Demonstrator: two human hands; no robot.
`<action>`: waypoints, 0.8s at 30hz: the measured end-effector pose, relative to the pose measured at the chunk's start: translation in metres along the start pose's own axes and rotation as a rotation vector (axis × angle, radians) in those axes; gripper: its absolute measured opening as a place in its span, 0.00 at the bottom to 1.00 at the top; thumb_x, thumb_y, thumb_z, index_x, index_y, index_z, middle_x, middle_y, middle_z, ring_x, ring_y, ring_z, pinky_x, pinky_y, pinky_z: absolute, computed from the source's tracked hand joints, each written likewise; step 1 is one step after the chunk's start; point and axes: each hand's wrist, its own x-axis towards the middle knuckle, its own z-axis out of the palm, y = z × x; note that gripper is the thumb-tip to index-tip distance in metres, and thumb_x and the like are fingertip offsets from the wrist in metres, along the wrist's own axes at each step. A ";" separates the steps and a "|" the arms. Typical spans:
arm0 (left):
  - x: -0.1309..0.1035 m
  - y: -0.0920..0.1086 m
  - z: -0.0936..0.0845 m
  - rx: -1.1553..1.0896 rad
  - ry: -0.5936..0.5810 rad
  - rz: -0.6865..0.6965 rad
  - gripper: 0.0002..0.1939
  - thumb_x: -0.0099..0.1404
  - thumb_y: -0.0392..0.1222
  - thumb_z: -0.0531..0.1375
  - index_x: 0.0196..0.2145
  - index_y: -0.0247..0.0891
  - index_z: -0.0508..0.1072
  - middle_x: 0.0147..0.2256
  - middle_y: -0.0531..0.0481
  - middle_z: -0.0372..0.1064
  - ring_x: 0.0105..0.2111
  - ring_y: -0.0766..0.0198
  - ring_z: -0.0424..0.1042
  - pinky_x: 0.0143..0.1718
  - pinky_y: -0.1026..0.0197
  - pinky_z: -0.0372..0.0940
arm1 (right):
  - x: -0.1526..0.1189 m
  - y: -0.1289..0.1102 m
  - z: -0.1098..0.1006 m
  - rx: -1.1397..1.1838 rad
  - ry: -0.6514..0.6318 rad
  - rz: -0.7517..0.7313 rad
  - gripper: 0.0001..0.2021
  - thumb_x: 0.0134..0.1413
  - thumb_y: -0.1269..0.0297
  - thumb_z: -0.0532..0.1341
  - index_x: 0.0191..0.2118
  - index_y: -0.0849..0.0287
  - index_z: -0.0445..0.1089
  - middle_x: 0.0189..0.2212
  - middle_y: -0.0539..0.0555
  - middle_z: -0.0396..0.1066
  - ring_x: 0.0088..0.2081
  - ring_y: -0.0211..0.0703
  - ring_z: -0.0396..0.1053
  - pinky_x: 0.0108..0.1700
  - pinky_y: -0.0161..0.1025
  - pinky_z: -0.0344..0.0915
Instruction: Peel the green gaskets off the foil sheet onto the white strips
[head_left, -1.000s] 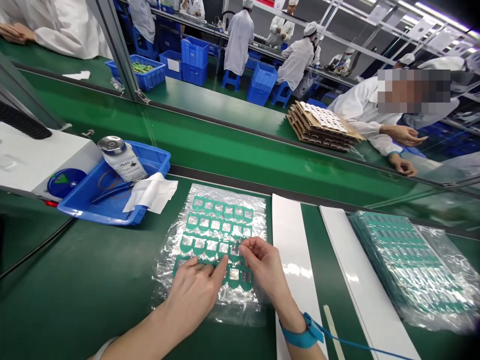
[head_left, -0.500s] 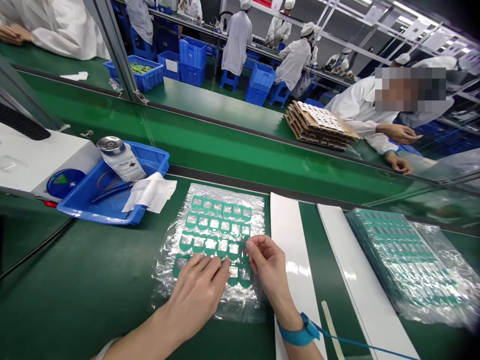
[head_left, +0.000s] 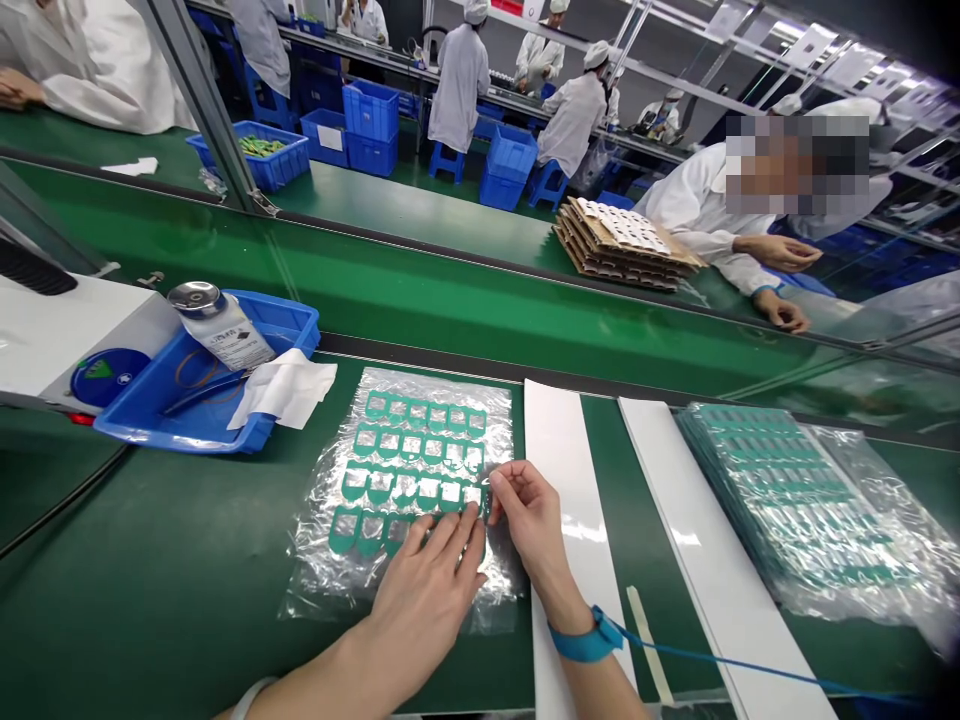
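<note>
A clear plastic sheet (head_left: 319, 525) lies on the bench, bearing several rows of green rounded pieces (head_left: 412, 415) with pale square centres. My left hand (head_left: 431, 590) rests on its lower part, fingers stretched out, fingertips touching the right end of the third row. Pieces of the bottom row are partly hidden under that hand. At the sheet's right edge, my right hand (head_left: 531, 515) has thumb and forefinger pinched together beside the same piece. What sits between those fingertips is too small to make out. A blue wrist strap (head_left: 585, 638) with a cord circles my right wrist.
Two white strips (head_left: 559, 430) (head_left: 667, 480) lie right of the sheet, then a stack of similar sheets (head_left: 780, 480). At left stands a blue tray (head_left: 127, 425) holding a can (head_left: 225, 325) and white cloth (head_left: 289, 385). Beyond a clear partition, a co-worker sits near stacked cardboard (head_left: 622, 240).
My left hand has slid right along the sheet, its fingertips now at the third row's right end. My right hand stays pinched at the edge. The whole view has shifted slightly.
</note>
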 end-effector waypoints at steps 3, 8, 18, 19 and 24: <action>0.000 0.003 0.003 0.055 0.014 0.012 0.22 0.75 0.43 0.41 0.54 0.31 0.68 0.54 0.45 0.67 0.50 0.56 0.63 0.50 0.51 0.52 | 0.000 -0.003 0.001 -0.022 -0.005 -0.019 0.14 0.56 0.54 0.64 0.32 0.59 0.66 0.18 0.45 0.62 0.17 0.32 0.59 0.20 0.30 0.58; 0.000 0.007 0.004 0.085 0.032 0.012 0.24 0.76 0.43 0.39 0.52 0.29 0.70 0.52 0.44 0.68 0.50 0.57 0.63 0.50 0.52 0.52 | 0.005 -0.011 0.009 -0.021 0.001 -0.093 0.12 0.57 0.55 0.63 0.33 0.58 0.65 0.21 0.46 0.64 0.21 0.35 0.64 0.25 0.32 0.62; 0.001 0.013 0.007 0.126 0.080 -0.023 0.25 0.75 0.43 0.39 0.50 0.29 0.71 0.50 0.43 0.70 0.49 0.56 0.64 0.50 0.52 0.53 | 0.017 -0.007 0.018 -0.076 -0.043 -0.111 0.12 0.57 0.54 0.62 0.33 0.58 0.64 0.21 0.46 0.64 0.21 0.38 0.66 0.27 0.35 0.63; 0.000 0.014 0.008 0.122 0.089 -0.036 0.24 0.75 0.43 0.39 0.50 0.30 0.71 0.50 0.44 0.70 0.50 0.56 0.64 0.51 0.52 0.53 | 0.016 -0.008 0.019 -0.085 -0.041 -0.122 0.12 0.58 0.54 0.62 0.33 0.58 0.64 0.22 0.46 0.64 0.22 0.38 0.66 0.28 0.35 0.63; -0.004 0.018 0.015 0.072 0.126 -0.103 0.23 0.75 0.46 0.42 0.50 0.33 0.71 0.52 0.46 0.69 0.52 0.54 0.63 0.52 0.50 0.52 | 0.014 -0.010 0.026 -0.126 -0.036 -0.205 0.10 0.61 0.56 0.59 0.35 0.57 0.64 0.29 0.48 0.65 0.29 0.40 0.70 0.34 0.37 0.66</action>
